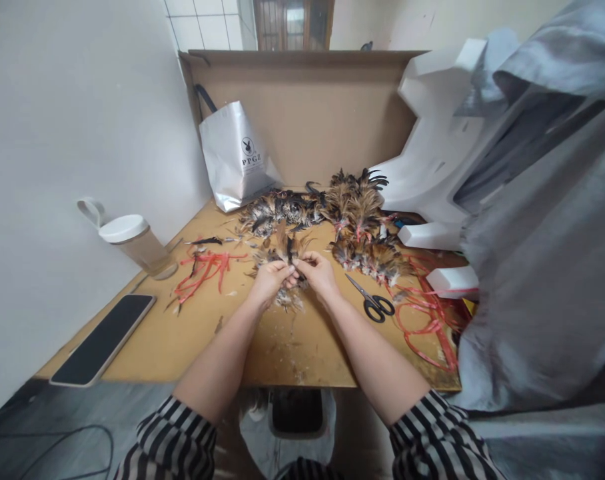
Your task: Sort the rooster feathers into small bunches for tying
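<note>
Brown and dark feathers (pixel 284 241) stand up between my two hands above the middle of the table. My left hand (pixel 275 280) is closed, its thumb and fingers pinching the feathers low down. My right hand (pixel 317 273) is closed too and meets the left at the feathers' lower ends; its fingertips are partly hidden. Loose fluff (pixel 288 301) lies on the table just below the hands. Behind them sits a heap of dark feathers (pixel 282 210). Tied brown feather bunches (pixel 355 203) lie to the right, with another row of bunches (pixel 372 259) nearer me.
Black-handled scissors (pixel 375 303) lie right of my hands. Red plastic strips (pixel 210 270) lie at left, more red ribbon (pixel 427 327) at right. A phone (pixel 105 340), a lidded cup (pixel 140 243), a silver bag (pixel 237 157) and white foam (pixel 432 147) edge the table. A bin (pixel 297 413) stands below.
</note>
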The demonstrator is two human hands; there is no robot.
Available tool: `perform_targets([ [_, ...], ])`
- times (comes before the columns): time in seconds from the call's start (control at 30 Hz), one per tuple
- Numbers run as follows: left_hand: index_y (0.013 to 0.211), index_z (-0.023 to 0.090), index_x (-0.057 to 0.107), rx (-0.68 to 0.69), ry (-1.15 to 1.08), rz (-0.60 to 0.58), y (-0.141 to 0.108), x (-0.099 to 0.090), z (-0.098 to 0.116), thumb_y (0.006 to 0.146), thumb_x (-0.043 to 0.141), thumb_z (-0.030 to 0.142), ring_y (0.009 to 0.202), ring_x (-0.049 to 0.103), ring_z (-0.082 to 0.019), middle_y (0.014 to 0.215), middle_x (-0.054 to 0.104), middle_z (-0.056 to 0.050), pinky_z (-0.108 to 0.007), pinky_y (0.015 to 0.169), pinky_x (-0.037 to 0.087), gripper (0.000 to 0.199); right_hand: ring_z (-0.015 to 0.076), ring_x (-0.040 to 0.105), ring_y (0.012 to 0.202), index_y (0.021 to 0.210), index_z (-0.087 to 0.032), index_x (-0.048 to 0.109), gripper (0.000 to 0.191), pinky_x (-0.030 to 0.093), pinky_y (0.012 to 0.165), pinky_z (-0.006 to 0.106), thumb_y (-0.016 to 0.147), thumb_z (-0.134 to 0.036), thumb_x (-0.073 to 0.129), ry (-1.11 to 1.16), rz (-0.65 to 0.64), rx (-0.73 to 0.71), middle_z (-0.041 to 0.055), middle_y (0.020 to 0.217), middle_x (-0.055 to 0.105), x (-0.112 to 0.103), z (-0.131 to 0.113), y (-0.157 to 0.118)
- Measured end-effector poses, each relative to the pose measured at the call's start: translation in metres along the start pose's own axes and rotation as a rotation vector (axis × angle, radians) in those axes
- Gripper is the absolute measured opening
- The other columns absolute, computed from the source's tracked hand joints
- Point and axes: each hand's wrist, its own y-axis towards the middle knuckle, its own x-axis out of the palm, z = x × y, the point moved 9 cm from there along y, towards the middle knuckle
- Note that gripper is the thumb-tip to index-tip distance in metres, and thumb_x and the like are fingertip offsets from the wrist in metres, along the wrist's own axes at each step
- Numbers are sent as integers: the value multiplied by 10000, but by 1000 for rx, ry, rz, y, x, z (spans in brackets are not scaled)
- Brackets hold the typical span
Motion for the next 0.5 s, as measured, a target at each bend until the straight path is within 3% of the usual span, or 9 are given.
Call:
perform_targets([
  [0.2, 635, 94, 621, 31, 45, -27, -1, 4, 3, 613, 704, 357, 428, 500, -65, 518, 593, -31, -178, 443, 391, 277, 74, 429, 430, 562, -173, 484, 304, 338, 478, 208, 578, -409, 676, 72, -37, 14, -58, 432, 493, 4, 0, -2],
  [0.33, 630, 88, 625, 16, 30, -1, 0, 0, 2, 627, 699, 341, 416, 489, -57, 520, 592, -31, -167, 421, 378, 263, 76, 442, 458, 596, -158, 549, 277, 336, 488, 207, 565, -400, 681, 73, -101, 64, -39, 469, 529, 5, 6, 2],
  [0.5, 735, 88, 632, -18, -201, 129, 3, -20, 2, 635, 708, 240, 458, 505, -31, 644, 642, -40, -122, 422, 376, 197, 82, 454, 488, 678, -137, 638, 255, 361, 524, 216, 575, -370, 646, -131, 11, 10, -12, 554, 588, -28, 13, 23],
])
